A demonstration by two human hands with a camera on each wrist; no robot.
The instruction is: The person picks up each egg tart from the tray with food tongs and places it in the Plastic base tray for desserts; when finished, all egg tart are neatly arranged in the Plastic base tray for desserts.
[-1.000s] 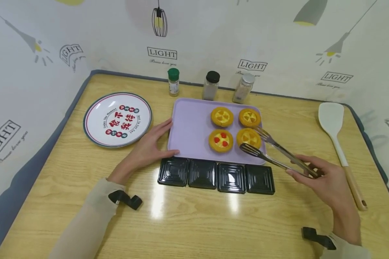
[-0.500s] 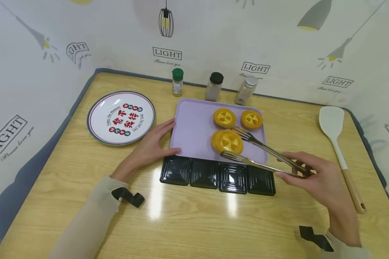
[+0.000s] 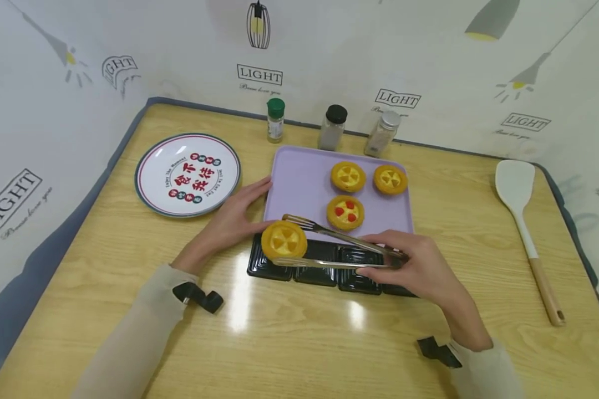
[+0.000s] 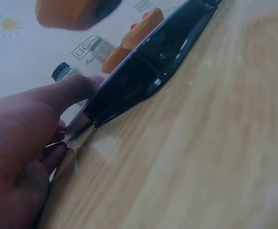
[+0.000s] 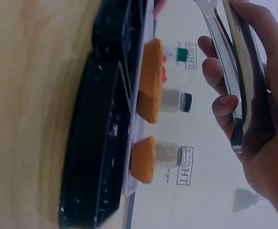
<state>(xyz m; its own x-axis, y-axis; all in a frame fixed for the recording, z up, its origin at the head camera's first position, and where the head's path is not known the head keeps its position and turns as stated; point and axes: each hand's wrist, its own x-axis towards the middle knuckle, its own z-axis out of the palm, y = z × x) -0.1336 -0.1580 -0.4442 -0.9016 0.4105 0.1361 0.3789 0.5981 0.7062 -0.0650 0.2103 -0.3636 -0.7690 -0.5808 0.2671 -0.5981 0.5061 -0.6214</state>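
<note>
My right hand (image 3: 421, 266) holds a pair of metal food tongs (image 3: 346, 264). Between their tips an egg tart (image 3: 284, 241) with yellow fruit pieces hangs above the leftmost of several black square tart boxes (image 3: 272, 270). In the left wrist view that tart (image 4: 72, 12) appears overhead, partly cut off. My left hand (image 3: 232, 219) grips the left edge of a lilac tray (image 3: 299, 183); the left wrist view shows the thumb (image 4: 79, 90) over the rim. On the tray sit a tart with red pieces (image 3: 345, 213) and two yellow-topped tarts (image 3: 348, 177).
A patterned white plate (image 3: 160, 166) lies left of the tray. Behind stand a green-capped jar (image 3: 275, 120), a black-capped jar (image 3: 333, 127) and a silver-capped jar (image 3: 382, 133). To the right lies a white spatula (image 3: 520, 194) with a wooden handle.
The tongs have carried the tart from the tray's front right, past the red-topped tart, leftward and nearer me over the leftmost black box. The left hand stays at the tray's edge.
</note>
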